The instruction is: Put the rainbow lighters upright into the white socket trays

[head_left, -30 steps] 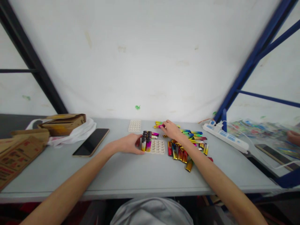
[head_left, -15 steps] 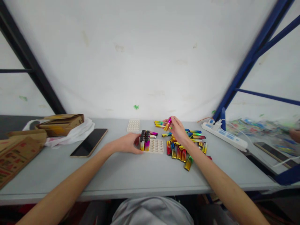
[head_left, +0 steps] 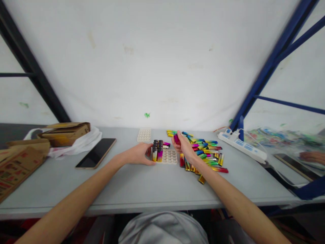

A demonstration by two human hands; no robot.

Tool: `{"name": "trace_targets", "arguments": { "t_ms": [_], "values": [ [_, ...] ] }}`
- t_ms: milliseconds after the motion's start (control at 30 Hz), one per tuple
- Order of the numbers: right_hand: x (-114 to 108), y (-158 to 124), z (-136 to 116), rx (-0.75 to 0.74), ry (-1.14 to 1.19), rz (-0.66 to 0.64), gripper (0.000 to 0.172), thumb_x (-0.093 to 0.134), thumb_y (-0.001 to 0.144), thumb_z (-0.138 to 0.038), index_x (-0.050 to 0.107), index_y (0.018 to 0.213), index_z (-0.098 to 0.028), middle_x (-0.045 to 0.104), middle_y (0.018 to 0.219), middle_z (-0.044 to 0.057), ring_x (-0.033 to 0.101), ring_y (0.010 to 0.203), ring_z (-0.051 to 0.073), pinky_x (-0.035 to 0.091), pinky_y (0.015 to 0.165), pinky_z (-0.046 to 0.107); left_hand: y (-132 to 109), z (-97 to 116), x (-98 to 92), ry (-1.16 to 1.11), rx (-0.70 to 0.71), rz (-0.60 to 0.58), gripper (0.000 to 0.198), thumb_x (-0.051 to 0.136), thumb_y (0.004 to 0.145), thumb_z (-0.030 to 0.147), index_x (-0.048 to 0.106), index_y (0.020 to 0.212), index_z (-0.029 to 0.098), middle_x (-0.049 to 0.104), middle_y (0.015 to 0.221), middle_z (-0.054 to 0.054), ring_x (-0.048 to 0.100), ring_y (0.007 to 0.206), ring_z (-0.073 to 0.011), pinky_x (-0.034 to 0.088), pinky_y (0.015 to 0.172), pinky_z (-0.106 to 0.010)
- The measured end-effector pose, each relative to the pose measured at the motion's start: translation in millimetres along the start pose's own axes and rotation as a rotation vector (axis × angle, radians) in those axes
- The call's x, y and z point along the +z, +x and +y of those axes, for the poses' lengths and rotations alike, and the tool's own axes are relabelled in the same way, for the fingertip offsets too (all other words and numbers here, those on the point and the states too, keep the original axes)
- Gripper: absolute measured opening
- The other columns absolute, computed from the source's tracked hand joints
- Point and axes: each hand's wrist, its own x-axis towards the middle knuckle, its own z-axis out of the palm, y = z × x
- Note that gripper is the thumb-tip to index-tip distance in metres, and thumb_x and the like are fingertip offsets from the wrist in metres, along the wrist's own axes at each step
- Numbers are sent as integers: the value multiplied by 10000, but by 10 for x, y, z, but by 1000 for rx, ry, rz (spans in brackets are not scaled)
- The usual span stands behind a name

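Observation:
My left hand [head_left: 139, 153] curves round the left end of a white tray [head_left: 170, 156] with round-cornered holes. Its thumb is at the front corner and its fingers reach behind. Several upright lighters [head_left: 157, 151] with black tops and shiny purple-yellow bodies stand in the tray's left part, and the holes on the right show bare. Above and right of the tray, my right hand [head_left: 183, 145] is closed on a purple lighter [head_left: 176, 139], whose lower part is hidden by the fingers. A loose pile of colourful metallic lighters [head_left: 207, 152] lies beside and partly under my right forearm.
A second white tray [head_left: 144, 135] lies near the wall. To the left are a phone [head_left: 96, 153], a white plastic bag [head_left: 87, 142] and cardboard boxes [head_left: 22, 162]. A power strip [head_left: 242, 147] and another phone [head_left: 296, 166] are at right, with another person's hand [head_left: 312, 157] nearby.
My right hand has moved left and slightly down toward the tray, turning the purple lighter in its fingers. My left hand stays at the tray. The other person's hand has come further into view.

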Motion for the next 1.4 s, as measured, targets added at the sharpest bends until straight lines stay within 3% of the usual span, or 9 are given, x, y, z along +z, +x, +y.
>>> {"name": "trace_targets", "arguments": {
  "t_ms": [200,400,533,667,767,867,1100,1267,1400],
  "values": [
    [77,-14,13,-40,-220,115,680,420,947,-783,342,536,-248,276,502,-45,231,481,116,181,479,290,-11,62,-22,20,-4,-48,549,785,706,559,673,1085,177,725,914,-42,654,797,-231,456,695,-295],
    [50,3,101,-83,-343,111,558,359,1001,-537,369,515,-262,336,478,-18,313,488,156,260,514,313,-11,67,-31,32,5,-49,544,783,717,551,668,1095,177,729,926,-50,655,799,-234,459,692,-297],
    [45,7,148,-90,-339,113,610,362,1019,-610,401,519,-262,352,492,-16,342,498,168,311,531,322,-9,51,-30,35,8,-48,553,792,710,570,679,1086,180,735,920,-51,661,796,-239,461,690,-302],
    [47,20,160,-116,-289,98,649,358,1001,-751,541,630,-250,401,544,-21,410,533,180,385,558,322,-8,37,-26,28,6,-37,569,802,700,578,683,1084,175,739,926,-57,664,803,-244,464,697,-307],
    [18,51,190,-175,-291,88,618,343,1016,-745,679,901,-239,500,630,-24,489,576,181,439,580,310,-6,34,-27,27,1,-39,568,799,699,585,679,1073,175,734,919,-54,661,800,-242,464,696,-306],
    [-13,76,206,-227,-341,49,516,383,1040,-673,659,1120,-244,571,718,-29,567,653,179,491,666,310,-6,44,-32,40,5,-49,558,786,713,572,666,1082,171,726,922,-53,653,796,-236,458,690,-301],
    [-30,62,164,-289,-368,5,290,554,1011,-545,597,1060,-262,750,957,39,713,911,230,542,877,370,-20,83,-41,68,-1,-58,522,767,733,551,649,1076,175,709,903,-43,633,785,-225,451,692,-294],
    [-43,40,213,-325,-572,5,233,575,1023,-472,577,1116,-258,774,929,52,737,874,255,530,841,379,-23,94,-42,76,-4,-51,523,771,725,539,649,1084,178,707,892,-38,631,782,-226,458,699,-295],
    [-41,49,262,-336,-796,-103,149,558,1034,-313,570,1162,-237,784,974,83,738,900,273,518,804,372,-24,98,-45,73,-1,-49,500,771,719,541,650,1045,181,699,870,-27,622,769,-221,450,689,-292]
  ]
}}
